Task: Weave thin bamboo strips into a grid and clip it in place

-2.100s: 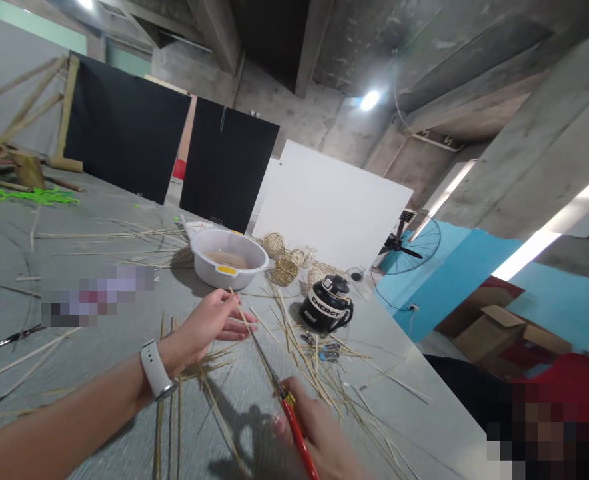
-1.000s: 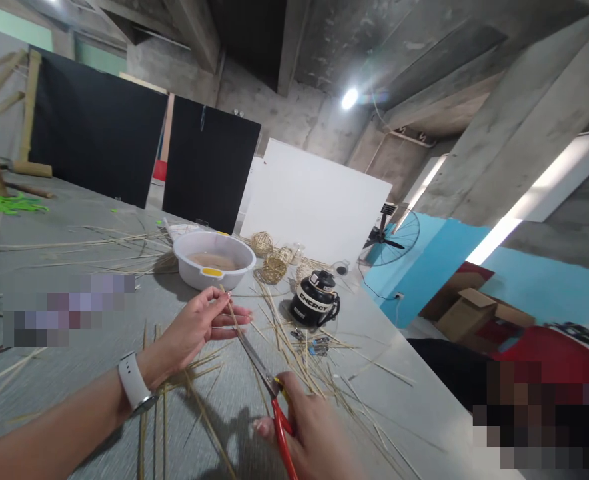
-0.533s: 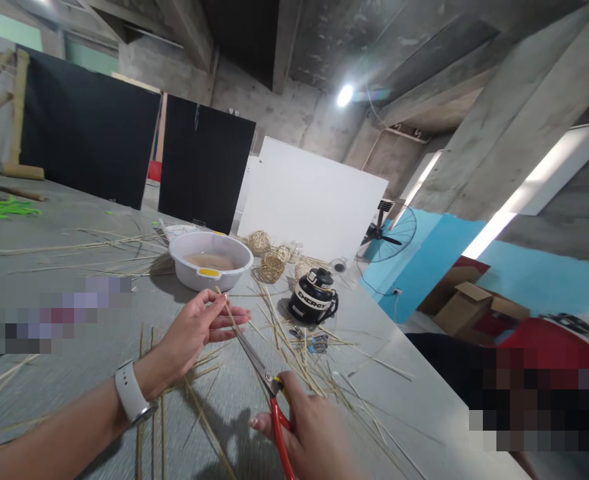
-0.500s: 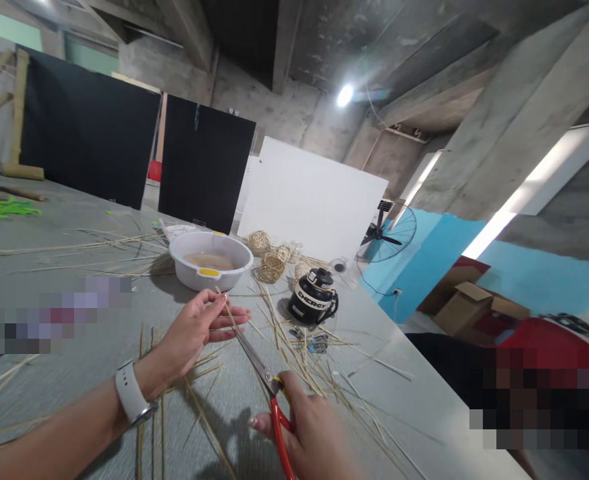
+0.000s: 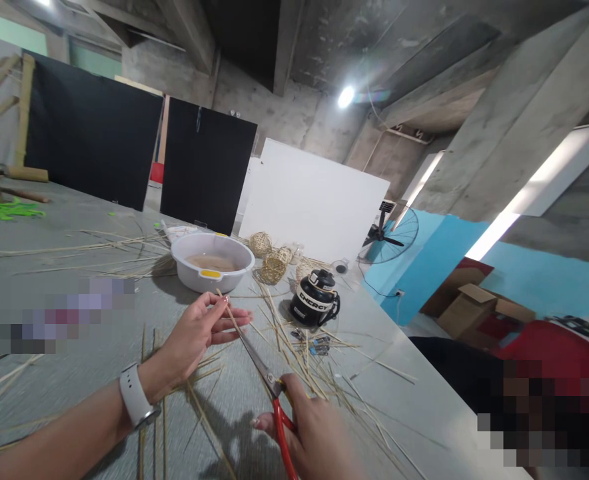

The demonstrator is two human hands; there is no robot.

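Note:
Between the thumb and fingers of my left hand (image 5: 194, 337) is a thin bamboo strip (image 5: 231, 315), pinched near its upper end; the other fingers stretch out to the right. My right hand (image 5: 312, 427) grips a pair of scissors (image 5: 260, 367) with red handles. Their blades point up and left and lie along the strip, close to my left fingertips. I cannot tell whether the blades touch the strip. More bamboo strips (image 5: 155, 407) lie on the grey table (image 5: 374, 400) beneath and around both hands.
A white basin (image 5: 212, 261) holding water stands beyond my left hand. Small woven balls (image 5: 273, 269) sit behind a black jug (image 5: 315, 298) marked ENERGY. Small metal clips (image 5: 319, 345) lie before the jug. A person's dark-clothed leg (image 5: 454, 360) is at right.
Both hands keep nearly the same pose, with the strip and scissors still held. The whole view has shifted slightly.

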